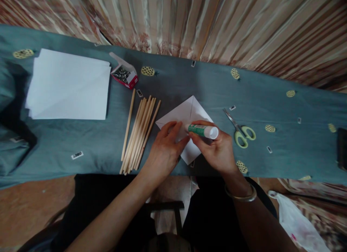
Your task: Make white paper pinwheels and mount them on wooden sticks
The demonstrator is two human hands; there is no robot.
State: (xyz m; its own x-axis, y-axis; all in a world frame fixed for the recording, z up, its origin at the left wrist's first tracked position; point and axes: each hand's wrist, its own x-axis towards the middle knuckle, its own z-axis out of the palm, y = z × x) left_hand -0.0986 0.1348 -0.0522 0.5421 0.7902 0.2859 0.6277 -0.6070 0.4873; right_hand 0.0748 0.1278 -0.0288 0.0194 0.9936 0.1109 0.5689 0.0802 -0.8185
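A square of white paper (187,109) with crease lines lies turned cornerwise on the cloth in front of me. My right hand (217,149) grips a green and white glue stick (199,130), its tip slanting down to the middle of the paper. On the paper's left part rests my left hand (168,143), thumb and fingers apart and pressing on the sheet. The hands partly cover the paper's lower half. Just left of my left hand lies a bundle of thin wooden sticks (141,132).
Green-handled scissors (240,132) lie right of my right hand. A stack of white paper (70,85) lies at the left, beside an open red box (124,75) of small metal pieces. A pleated curtain (189,24) hangs behind the blue-green cloth (271,114). A dark object (342,149) sits at the right edge.
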